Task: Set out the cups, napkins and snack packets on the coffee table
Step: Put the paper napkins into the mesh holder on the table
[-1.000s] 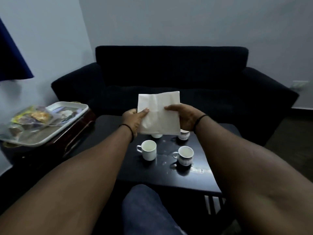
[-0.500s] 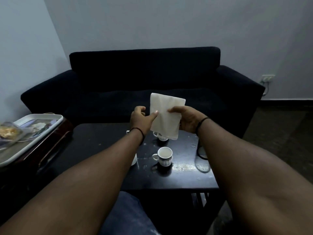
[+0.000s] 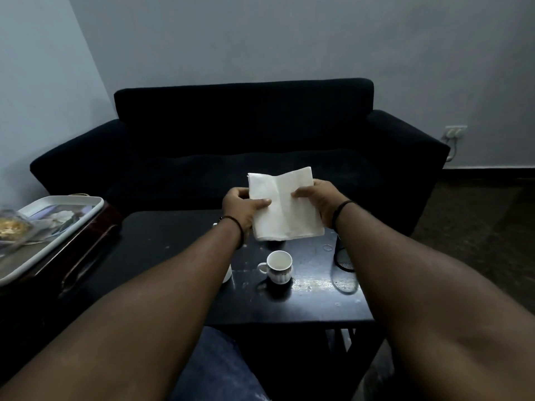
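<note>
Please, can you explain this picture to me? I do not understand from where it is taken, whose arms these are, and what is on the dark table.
The camera sits on a person's head and looks forward and down, so the two arms are that person's own. The left hand and the right hand pinch a white napkin by its two sides, above the black coffee table. On the table stands a white cup; a second cup is mostly hidden behind the left arm. To the left, a white tray holds snack packets. Behind the table is a dark sofa.
</note>
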